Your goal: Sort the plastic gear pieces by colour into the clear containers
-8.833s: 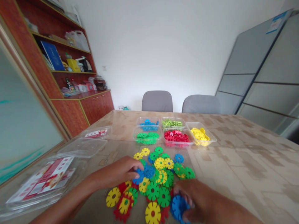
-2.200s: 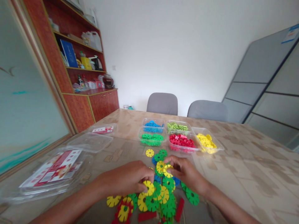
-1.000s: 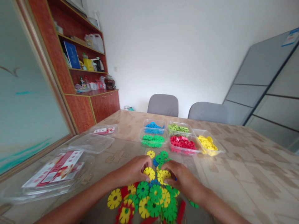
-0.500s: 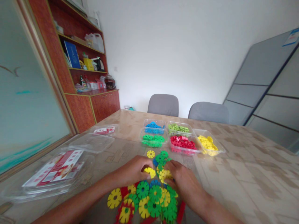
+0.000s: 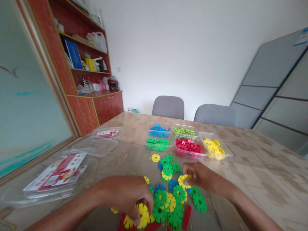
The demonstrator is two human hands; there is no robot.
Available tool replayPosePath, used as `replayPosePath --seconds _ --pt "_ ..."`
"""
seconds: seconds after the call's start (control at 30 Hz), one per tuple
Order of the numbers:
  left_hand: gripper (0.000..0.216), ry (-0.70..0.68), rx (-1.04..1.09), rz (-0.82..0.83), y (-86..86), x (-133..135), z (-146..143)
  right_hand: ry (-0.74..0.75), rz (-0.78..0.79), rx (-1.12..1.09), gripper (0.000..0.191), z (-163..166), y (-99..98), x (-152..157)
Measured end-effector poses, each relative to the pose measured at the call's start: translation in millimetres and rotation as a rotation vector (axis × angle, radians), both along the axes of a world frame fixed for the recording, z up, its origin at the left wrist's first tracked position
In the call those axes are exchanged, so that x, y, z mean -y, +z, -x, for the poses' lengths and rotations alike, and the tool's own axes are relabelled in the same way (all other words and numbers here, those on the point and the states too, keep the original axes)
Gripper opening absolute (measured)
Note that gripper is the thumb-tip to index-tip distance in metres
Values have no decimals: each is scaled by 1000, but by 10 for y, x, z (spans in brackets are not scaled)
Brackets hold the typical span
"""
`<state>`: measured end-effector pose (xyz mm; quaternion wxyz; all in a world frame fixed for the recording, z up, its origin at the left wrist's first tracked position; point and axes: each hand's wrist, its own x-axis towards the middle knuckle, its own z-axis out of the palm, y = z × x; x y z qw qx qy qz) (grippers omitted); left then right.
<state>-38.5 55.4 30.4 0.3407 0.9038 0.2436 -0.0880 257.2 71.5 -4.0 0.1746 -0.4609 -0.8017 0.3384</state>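
Observation:
My left hand (image 5: 127,195) reaches over the near left of the pile, its thumb and fingers closed on a yellow notched building disc (image 5: 143,216). My right hand (image 5: 197,175), at the pile's right side, pinches another yellow notched disc (image 5: 183,181) by its edge. Between and below the hands lie loose green discs (image 5: 159,199), with blue discs (image 5: 172,185) partly under them. A red strip-shaped piece (image 5: 186,217) sticks out at the near right. My left hand hides part of the pile beneath it.
Behind the pile stand clear tubs of blue (image 5: 158,131), green (image 5: 157,143), light green (image 5: 184,131), red (image 5: 189,148) and yellow pieces (image 5: 214,148). Clear plastic lids (image 5: 60,176) lie at the left. Two grey chairs (image 5: 167,106) stand beyond the table.
My hands have moved apart: the left came nearer and to the left, the right went right. Discs at the pile's middle are now uncovered, and green discs lie farther right.

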Motion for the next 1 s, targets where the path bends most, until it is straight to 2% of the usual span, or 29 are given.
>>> replayPosePath --seconds 0.07,0.2,0.37,0.47,0.6,0.73,0.9,1.0 --pt "26 9 -8 -74 2 82 -55 67 83 -4 5 -20 81 46" --pt "37 76 -10 -192 -6 152 -107 202 207 -6 11 -12 239 127" --pt "44 136 -29 -210 -51 179 -135 244 238 61 10 0 254 136" --pt "43 170 -57 -197 -72 213 -169 249 225 28 12 43 207 126" --pt "38 180 -63 -181 -65 248 -194 172 137 -50 14 109 168 122" --pt "39 188 -5 -166 -72 240 -183 188 170 -115 14 152 162 131" --pt "28 303 99 -103 -149 173 -210 267 214 -185 17 238 134 200" --pt "21 435 256 53 -232 112 -263 239 215 -221 19 329 116 268"
